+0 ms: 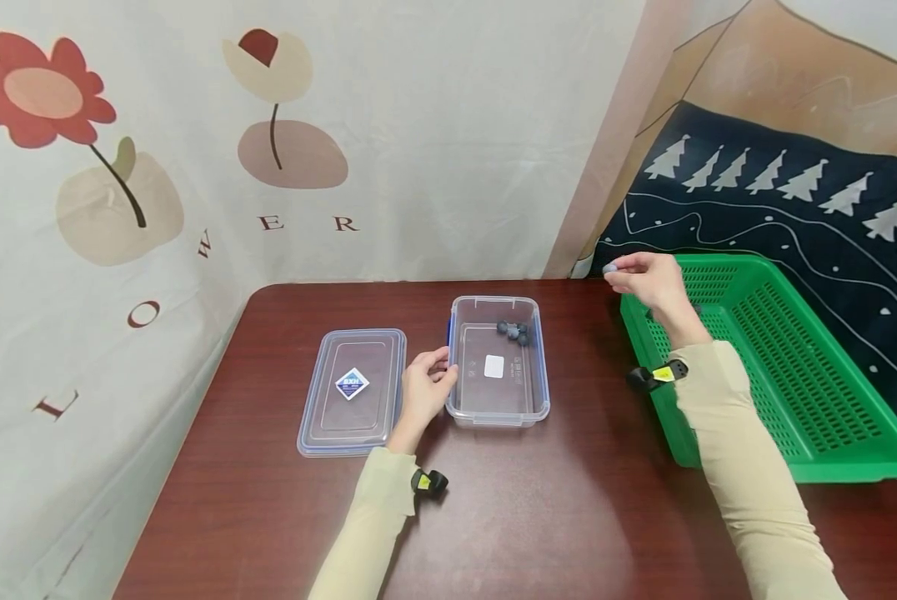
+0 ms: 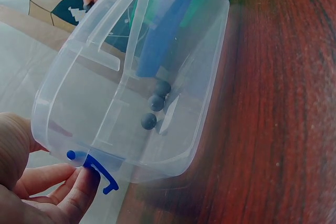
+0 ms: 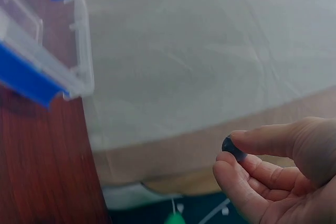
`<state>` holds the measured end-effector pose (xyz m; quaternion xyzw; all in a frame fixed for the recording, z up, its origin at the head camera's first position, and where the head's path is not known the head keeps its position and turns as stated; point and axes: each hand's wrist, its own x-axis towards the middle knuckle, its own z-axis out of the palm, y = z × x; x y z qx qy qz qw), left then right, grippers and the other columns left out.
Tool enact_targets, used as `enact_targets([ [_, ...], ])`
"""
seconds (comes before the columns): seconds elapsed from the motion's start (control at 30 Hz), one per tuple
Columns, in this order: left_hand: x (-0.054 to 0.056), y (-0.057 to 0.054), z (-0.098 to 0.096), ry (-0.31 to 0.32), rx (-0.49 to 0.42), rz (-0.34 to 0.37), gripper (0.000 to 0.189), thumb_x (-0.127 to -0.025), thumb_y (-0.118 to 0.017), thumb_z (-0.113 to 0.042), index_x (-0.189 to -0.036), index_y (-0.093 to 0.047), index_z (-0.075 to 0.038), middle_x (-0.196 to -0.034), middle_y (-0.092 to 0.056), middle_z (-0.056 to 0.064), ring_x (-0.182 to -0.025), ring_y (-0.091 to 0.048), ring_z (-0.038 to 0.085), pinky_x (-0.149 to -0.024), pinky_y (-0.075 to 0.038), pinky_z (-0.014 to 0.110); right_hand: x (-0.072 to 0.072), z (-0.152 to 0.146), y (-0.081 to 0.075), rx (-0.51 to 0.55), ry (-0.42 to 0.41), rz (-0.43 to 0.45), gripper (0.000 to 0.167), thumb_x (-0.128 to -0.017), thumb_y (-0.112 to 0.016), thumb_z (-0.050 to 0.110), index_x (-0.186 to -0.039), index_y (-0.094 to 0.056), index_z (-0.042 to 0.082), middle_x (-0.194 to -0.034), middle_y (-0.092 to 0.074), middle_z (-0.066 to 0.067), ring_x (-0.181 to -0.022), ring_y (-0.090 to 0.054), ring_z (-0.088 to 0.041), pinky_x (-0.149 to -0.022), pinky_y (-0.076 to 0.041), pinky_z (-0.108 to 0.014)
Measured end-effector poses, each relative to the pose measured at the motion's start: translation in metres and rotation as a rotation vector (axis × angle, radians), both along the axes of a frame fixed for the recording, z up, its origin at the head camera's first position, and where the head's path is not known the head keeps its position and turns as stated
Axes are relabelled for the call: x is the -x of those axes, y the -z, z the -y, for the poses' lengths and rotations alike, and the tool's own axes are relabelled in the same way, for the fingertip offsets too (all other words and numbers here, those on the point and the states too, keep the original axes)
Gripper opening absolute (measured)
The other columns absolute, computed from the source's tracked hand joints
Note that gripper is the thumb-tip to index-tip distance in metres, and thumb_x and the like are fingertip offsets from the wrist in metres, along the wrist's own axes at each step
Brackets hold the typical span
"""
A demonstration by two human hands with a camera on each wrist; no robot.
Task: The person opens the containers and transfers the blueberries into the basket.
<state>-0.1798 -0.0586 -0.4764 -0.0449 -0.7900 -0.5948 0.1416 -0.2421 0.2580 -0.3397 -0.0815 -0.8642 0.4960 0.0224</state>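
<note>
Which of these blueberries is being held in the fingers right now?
The one blueberry pinched by the right hand, near the green basket. Unlike it, the blueberries in the clear container lie clustered, touched by no hand.

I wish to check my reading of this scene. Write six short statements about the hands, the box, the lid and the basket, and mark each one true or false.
1. The right hand pinches a berry. True.
2. The left hand touches the side of the box. True.
3. The box is empty. False: several berries lie in it.
4. The lid bears a diamond-shaped label. True.
5. The lid covers the box. False: it lies beside the box on the table.
6. The basket is red. False: the basket is green.
</note>
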Motion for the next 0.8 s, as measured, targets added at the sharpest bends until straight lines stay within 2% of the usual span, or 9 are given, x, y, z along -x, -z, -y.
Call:
enact_targets([
  [0.13,0.000,0.000,0.000,-0.001,0.005,0.002,0.031,-0.077,-0.065,0.009,-0.106,-0.062,0.016,-0.095,-0.062,0.025,-0.086,-0.064,0.035,-0.075,-0.059,0.026,-0.005,-0.020,0.001,-0.004,0.034,0.010,0.039,-0.087,-0.066,0.017,-0.115,-0.057,-0.008,-0.076,-0.060,0.012,-0.066,-0.062,0.004,-0.073,-0.057,-0.018],
  [0.3,0.000,0.001,0.000,-0.002,0.011,0.006,0.030,-0.077,-0.065,0.009,-0.106,-0.062,0.016,-0.095,-0.062,0.025,-0.086,-0.064,0.035,-0.076,-0.059,0.027,-0.014,-0.044,0.004,-0.015,0.051,0.018,0.040,-0.088,-0.064,0.020,-0.117,-0.056,-0.008,-0.070,-0.057,0.021,-0.067,-0.061,0.006,-0.067,-0.055,-0.011],
  [0.43,0.000,0.000,0.000,-0.004,0.010,0.008,0.030,-0.077,-0.065,0.009,-0.106,-0.062,0.016,-0.095,-0.062,0.025,-0.086,-0.064,0.035,-0.076,-0.059,0.027,-0.019,-0.061,0.008,-0.011,0.069,0.023,0.044,-0.088,-0.065,0.022,-0.118,-0.055,-0.008,-0.072,-0.057,0.022,-0.067,-0.061,0.008,-0.064,-0.053,-0.008],
  [0.6,0.000,-0.001,0.000,-0.011,0.023,0.006,0.030,-0.077,-0.066,0.008,-0.106,-0.063,0.015,-0.094,-0.062,0.024,-0.086,-0.065,0.034,-0.076,-0.059,0.028,-0.023,-0.078,0.016,0.014,0.086,0.054,0.049,-0.087,-0.067,0.028,-0.118,-0.054,-0.006,-0.078,-0.059,0.019,-0.070,-0.061,0.008,-0.067,-0.055,-0.011],
  [0.8,0.000,-0.001,0.000,-0.009,0.023,0.009,0.030,-0.077,-0.066,0.008,-0.106,-0.063,0.015,-0.095,-0.062,0.024,-0.086,-0.065,0.034,-0.077,-0.059,0.029,-0.028,-0.092,0.025,0.028,0.093,0.077,0.046,-0.089,-0.064,0.025,-0.119,-0.053,-0.007,-0.081,-0.061,0.016,-0.069,-0.061,0.008,-0.069,-0.056,-0.014],
])
